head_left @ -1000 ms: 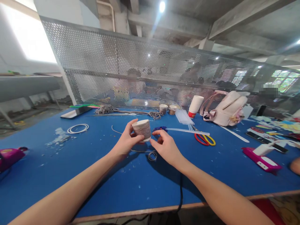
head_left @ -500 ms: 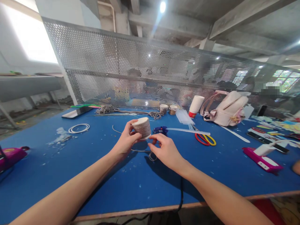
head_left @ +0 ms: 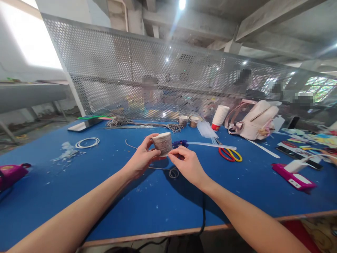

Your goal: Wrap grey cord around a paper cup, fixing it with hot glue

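My left hand (head_left: 142,158) grips an upturned paper cup wrapped in grey cord (head_left: 162,143), held a little above the blue table (head_left: 79,182). My right hand (head_left: 185,163) pinches at the cup's lower edge, thumb and forefinger together on the cord. A loose loop of the cord (head_left: 172,172) lies on the table just below both hands.
Red and yellow scissors (head_left: 229,154) and clear glue sticks (head_left: 210,144) lie to the right. A stack of cups (head_left: 219,117), a pink backpack (head_left: 254,121), pink glue guns (head_left: 292,175) (head_left: 10,174), a white ring (head_left: 86,142) and cord bundles (head_left: 119,122) surround. A perforated screen (head_left: 158,77) stands behind.
My right hand has moved in from beside the cup and closed its fingers on the cup's lower edge. The cup has shifted slightly right.
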The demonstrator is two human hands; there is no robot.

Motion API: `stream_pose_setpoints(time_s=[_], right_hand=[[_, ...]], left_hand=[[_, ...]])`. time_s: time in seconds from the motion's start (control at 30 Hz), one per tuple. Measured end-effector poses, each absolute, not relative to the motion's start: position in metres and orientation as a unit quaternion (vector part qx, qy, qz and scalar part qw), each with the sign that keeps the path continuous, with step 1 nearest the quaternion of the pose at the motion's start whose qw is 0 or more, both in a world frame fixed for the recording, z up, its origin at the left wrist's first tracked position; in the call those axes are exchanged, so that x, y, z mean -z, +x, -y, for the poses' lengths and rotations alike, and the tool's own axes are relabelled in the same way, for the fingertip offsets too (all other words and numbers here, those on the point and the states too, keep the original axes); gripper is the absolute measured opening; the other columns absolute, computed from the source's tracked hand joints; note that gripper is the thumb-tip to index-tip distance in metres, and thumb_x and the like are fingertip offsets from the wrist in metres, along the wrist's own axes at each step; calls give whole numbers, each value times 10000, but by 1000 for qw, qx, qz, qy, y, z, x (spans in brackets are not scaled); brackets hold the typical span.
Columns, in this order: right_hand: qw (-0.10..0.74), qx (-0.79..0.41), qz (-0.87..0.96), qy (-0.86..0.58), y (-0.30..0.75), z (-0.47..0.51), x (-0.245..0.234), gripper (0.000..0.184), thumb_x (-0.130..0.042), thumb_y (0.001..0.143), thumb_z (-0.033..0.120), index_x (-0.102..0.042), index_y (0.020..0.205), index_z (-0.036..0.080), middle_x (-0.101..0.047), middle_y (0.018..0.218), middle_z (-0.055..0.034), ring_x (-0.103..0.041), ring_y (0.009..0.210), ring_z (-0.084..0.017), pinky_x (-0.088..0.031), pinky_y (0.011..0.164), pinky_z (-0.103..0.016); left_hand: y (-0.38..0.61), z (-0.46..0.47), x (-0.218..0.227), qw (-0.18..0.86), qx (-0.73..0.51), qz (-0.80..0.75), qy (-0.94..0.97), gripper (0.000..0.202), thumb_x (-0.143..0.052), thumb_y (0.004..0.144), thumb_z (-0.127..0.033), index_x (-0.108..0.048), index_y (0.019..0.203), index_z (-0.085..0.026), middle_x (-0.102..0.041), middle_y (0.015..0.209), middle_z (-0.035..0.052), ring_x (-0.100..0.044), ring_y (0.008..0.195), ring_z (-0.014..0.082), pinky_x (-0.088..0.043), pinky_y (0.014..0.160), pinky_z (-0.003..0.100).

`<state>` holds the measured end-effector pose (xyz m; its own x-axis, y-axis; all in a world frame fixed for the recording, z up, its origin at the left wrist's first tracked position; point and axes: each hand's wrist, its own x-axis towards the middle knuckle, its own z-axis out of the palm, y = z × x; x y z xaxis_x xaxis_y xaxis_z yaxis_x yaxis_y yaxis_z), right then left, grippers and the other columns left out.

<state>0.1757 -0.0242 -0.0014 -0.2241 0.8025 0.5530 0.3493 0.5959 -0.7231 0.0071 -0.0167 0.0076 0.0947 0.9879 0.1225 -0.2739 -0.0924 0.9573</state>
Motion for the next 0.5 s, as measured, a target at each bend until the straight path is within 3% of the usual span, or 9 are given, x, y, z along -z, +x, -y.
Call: stream_pose_setpoints(time_s=[0.5], right_hand=[[500, -297, 719, -381, 176, 26, -4, 157, -617, 784, 300, -698, 727, 178, -626, 704, -11, -536, 626, -132, -458, 603, -255]], left_hand=[[7, 16, -5, 568, -554, -359, 492, 478, -761, 611, -172, -510, 1012, -239, -579, 1051, -1, -632, 839, 164, -585, 748, 391]])
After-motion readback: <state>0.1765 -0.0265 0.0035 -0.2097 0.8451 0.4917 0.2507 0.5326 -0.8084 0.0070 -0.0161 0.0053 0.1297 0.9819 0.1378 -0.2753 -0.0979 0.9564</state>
